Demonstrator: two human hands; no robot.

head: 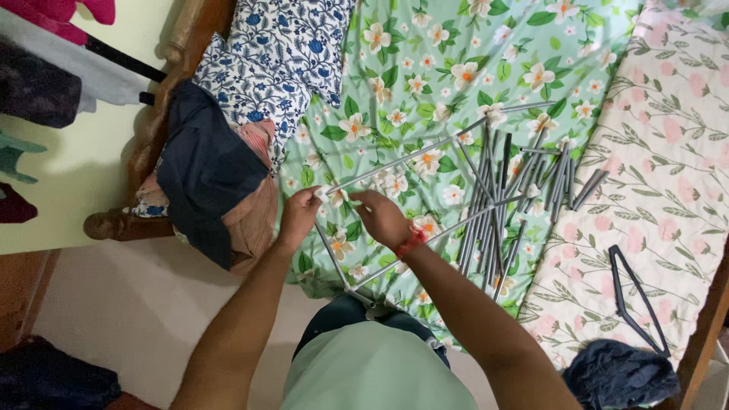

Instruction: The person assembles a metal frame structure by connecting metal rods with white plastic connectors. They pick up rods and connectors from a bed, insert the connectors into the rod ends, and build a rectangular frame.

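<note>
A rectangular frame of thin grey rods (pixel 410 157) lies on the green flowered bedsheet (pixel 425 61). At its near-left corner sits a small white connector (pixel 328 192). My left hand (pixel 298 216) pinches that corner from the left. My right hand (pixel 382 218), with a red band at the wrist, holds the same corner from the right, fingers closed on the rod end. A heap of several loose grey rods (pixel 505 201) lies to the right of my hands, across the frame.
A blue-and-white flowered pillow (pixel 273 61) and a pile of dark and brown clothes (pixel 209 175) lie at the bed's left end by a wooden bedpost (pixel 121 225). On the pink flowered cloth (pixel 668 152) rests a black hanger (pixel 636 296).
</note>
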